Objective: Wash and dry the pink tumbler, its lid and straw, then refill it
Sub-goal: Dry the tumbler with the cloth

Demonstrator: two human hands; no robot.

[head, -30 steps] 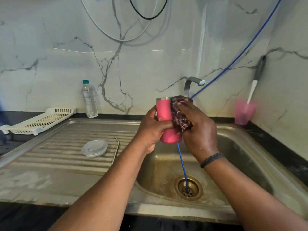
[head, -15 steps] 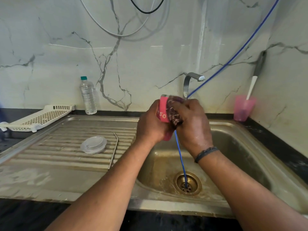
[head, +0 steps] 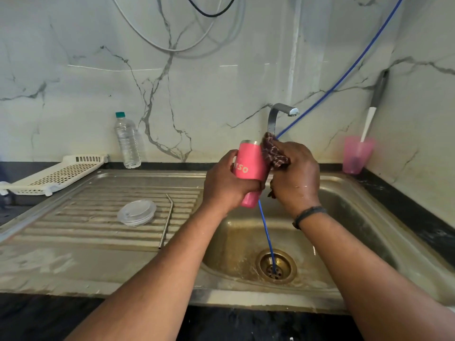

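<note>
A white perforated tray (head: 56,173) rests at the far left edge of a steel sink (head: 384,217). Near it a clear water bottle (head: 126,141) stands upright against the marble wall. On the ribbed drainboard lie a clear lid (head: 136,212) and, just beside it, a metal straw (head: 167,217). Over the basin, the left hand (head: 226,183) grips the pink tumbler (head: 251,166), fingers curled round its body. The right hand (head: 295,173) presses a dark patterned cloth (head: 273,153) against the tumbler's side, fingers clamped on the cloth. A blue tube (head: 267,232) runs down into the drain. A pink cup (head: 355,156) stands in the right corner.
</note>
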